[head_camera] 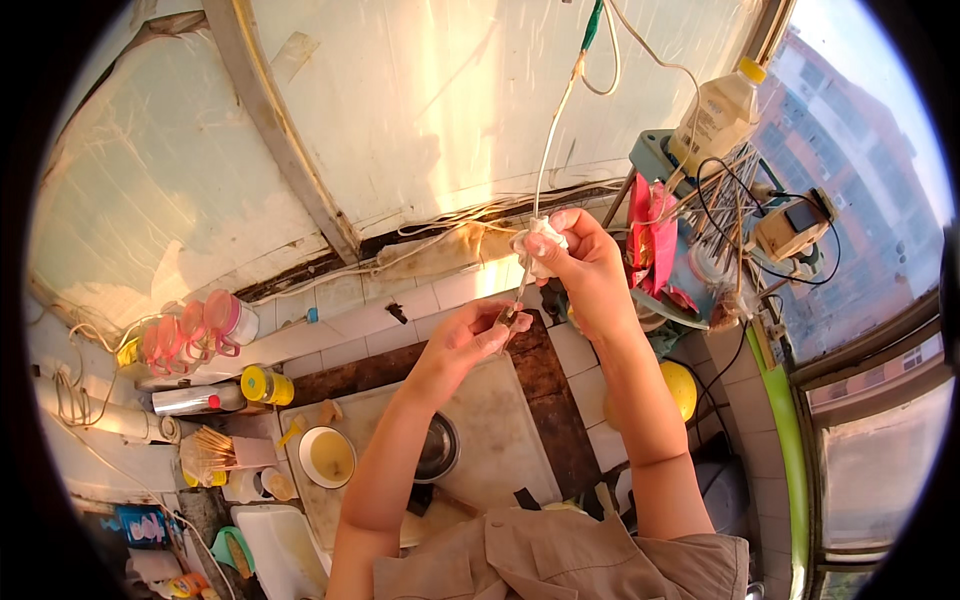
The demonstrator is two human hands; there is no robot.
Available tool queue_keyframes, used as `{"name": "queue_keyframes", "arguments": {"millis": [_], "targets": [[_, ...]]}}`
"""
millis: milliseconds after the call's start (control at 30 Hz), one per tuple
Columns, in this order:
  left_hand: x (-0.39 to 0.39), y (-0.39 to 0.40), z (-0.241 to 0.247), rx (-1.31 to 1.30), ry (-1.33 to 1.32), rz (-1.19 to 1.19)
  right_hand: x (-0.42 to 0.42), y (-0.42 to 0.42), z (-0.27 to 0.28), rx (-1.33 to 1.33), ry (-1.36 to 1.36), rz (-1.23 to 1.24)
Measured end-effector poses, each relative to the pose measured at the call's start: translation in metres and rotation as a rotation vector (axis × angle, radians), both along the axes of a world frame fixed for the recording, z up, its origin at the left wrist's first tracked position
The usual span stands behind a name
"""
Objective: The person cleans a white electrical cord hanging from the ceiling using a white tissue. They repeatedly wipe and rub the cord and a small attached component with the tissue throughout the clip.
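A white cable [550,142] hangs from above, with green tape [592,30] wound around its upper part. My right hand [592,266] pinches a crumpled white cloth or tissue [546,231] around this cable. Lower down, a thin greyish length [524,283] runs out of the cloth to my left hand [472,334]. The left fingertips grip a small dark end piece [510,315] there; the fingers partly cover it, and its kind is unclear. Both hands are raised over the counter, the right one higher than the left.
Below lie a pale board [495,420], a white bowl [327,457] of yellowish liquid and a metal bowl [437,448]. Pink-lidded jars [232,319] line the left ledge. At right, a cluttered stand holds a yellow-capped bottle [716,112], skewers and a pink bag [652,232]. Loose wires [450,217] run along the wall.
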State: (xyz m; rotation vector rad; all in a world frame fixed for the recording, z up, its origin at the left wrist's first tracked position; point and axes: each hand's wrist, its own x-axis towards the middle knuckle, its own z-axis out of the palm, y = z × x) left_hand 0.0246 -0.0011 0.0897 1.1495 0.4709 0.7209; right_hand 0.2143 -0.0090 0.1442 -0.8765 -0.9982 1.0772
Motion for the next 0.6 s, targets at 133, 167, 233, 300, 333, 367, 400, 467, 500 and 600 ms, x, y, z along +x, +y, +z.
{"name": "queue_keyframes", "arguments": {"millis": [133,167,233,300,333,367,400,467,500,600], "targets": [[-0.002,-0.007,0.000,-0.012,0.003,0.031,0.001,-0.001,-0.008,0.013,0.045,-0.039],[-0.002,-0.008,0.000,-0.004,0.001,0.032,0.001,-0.003,-0.009,-0.016,0.095,-0.060],[-0.002,-0.009,-0.001,-0.007,-0.004,0.048,0.000,-0.007,-0.013,-0.074,0.198,-0.093],[-0.001,-0.010,-0.004,-0.030,-0.015,0.063,0.000,-0.013,-0.018,-0.101,0.288,-0.091],[-0.001,-0.010,-0.005,-0.026,-0.023,0.066,0.000,-0.017,-0.021,-0.115,0.332,-0.090],[0.000,-0.010,-0.006,-0.023,-0.032,0.070,-0.001,-0.022,-0.023,-0.100,0.324,-0.069],[0.001,-0.010,-0.006,-0.019,-0.039,0.071,-0.002,-0.027,-0.025,-0.084,0.317,-0.050],[0.000,-0.009,-0.004,-0.024,-0.024,0.052,-0.002,-0.035,-0.031,-0.025,0.281,0.007],[-0.001,-0.008,-0.003,-0.026,-0.016,0.043,-0.003,-0.038,-0.031,0.005,0.201,-0.003],[0.001,-0.011,0.002,-0.038,-0.003,0.071,-0.008,-0.042,-0.033,0.116,-0.041,-0.059]]}}
